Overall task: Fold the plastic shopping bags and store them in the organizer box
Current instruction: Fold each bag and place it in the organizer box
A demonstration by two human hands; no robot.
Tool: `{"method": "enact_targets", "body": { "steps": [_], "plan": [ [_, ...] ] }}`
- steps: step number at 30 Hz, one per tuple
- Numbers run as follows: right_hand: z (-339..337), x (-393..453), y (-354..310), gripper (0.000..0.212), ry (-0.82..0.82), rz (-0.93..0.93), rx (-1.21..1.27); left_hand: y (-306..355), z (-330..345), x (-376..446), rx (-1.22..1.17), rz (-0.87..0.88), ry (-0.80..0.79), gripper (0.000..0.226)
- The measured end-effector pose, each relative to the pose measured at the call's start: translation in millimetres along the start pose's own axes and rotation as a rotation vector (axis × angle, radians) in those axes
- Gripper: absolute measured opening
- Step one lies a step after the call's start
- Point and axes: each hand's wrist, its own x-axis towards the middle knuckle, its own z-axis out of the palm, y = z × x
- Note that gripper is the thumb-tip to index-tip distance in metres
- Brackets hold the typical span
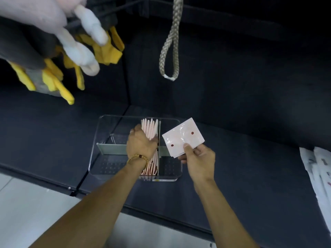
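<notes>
One folded bag (182, 137) is pinched at its near corner by the right hand (198, 158), thumb on top, and held just above the right side of the clear organizer box (100, 133) on the dark table (250, 167). A row of folded bags (150, 129) standing in the middle slot is pressed leftward by the left hand (141, 144); whether its fingers curl round them cannot be told. Storing step judged in hand. Next, a gap is needed beside the divider (111, 149) so the held bag can be slid in upright.
</notes>
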Motion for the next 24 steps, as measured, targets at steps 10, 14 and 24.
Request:
{"method": "enact_targets", "body": {
  "steps": [10,14,24],
  "plan": [
    [48.6,22.4,-3.9,0.030,0.241,-0.247,-0.465,-22.4,-7.3,3.1,-0.325,0.059,0.022,0.028],
    [71.7,19.9,-7.3,0.021,0.150,-0.376,-0.709,-25.7,-10.4,-0.1,-0.397,0.074,0.036,0.030],
    [72.6,14.0,-1.3,0.016,0.235,-0.476,-0.733,-31.6,-15.6,0.2,-0.418,0.085,0.020,0.034]
  ]
}}
